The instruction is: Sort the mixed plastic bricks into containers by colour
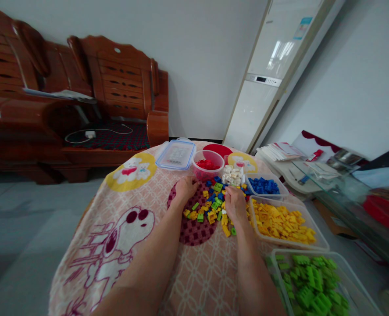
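A loose pile of small mixed bricks (211, 205), yellow, green, blue and red, lies on the cartoon-print tablecloth (128, 228). My left hand (185, 188) rests at the pile's left edge, knuckles up, fingers curled down among the bricks. My right hand (235, 204) lies on the pile's right side, fingers bent into the bricks. What either hand holds is hidden under the fingers. Beyond the pile stand a round tub of red bricks (208, 164) and a box of white bricks (233, 174).
Clear trays at the right hold blue bricks (265, 185), yellow bricks (284, 223) and green bricks (311, 281). A blue-rimmed lid (176, 154) and a red lid (218, 149) lie at the back. A wooden sofa, a standing air conditioner and a glass table surround the table.
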Motion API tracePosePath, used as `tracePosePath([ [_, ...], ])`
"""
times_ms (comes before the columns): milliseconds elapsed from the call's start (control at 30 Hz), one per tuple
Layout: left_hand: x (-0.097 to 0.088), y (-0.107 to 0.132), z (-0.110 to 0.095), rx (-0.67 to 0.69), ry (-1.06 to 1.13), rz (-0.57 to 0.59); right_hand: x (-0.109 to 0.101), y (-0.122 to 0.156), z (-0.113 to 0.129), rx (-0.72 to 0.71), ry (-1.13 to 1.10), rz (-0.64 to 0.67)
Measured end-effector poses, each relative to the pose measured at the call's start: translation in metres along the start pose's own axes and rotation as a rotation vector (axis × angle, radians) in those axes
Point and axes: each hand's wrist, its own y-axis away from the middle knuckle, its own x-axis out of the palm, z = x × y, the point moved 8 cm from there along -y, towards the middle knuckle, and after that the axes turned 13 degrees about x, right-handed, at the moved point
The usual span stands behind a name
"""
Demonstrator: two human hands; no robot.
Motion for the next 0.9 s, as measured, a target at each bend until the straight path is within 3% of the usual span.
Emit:
tracePosePath([
  [300,0.001,0.0,0.0,0.007,0.005,0.0,0.018,0.008,0.004,-0.089,0.166,0.078],
  [900,0.002,0.0,0.0,0.018,-0.005,-0.013,0.018,0.008,0.009,-0.053,0.244,0.122],
])
